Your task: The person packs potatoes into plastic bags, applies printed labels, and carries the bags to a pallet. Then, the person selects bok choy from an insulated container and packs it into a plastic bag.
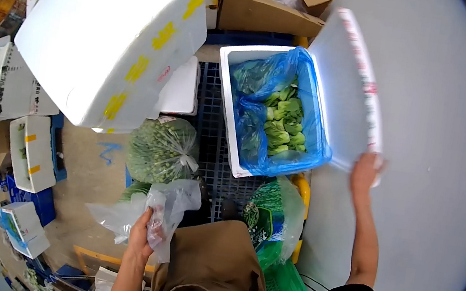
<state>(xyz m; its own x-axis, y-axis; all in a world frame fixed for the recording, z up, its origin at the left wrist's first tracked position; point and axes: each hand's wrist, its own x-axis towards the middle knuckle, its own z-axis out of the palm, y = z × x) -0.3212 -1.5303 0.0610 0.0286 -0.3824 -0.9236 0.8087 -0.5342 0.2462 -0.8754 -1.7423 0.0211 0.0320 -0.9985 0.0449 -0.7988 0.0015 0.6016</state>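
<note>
yellow print on the large white foam box (112, 33) and red print along the lid (350, 96) are too blurred to read. the right hand (368, 169) has its fingers closed on the lid's near end, beside the grey wall (445, 116); the left hand (142, 239) has its fingers gathered on a crumpled clear bag (177, 203). leafy greens (284, 126) sit in the blue liner (317, 148) of the open foam box (230, 109) on the dark grid pallet (213, 92), with floor (76, 177) to its left.

Bright light, glare on the lid (344, 95) — fisheye edges curve to black, far left perhaps soft.
</note>
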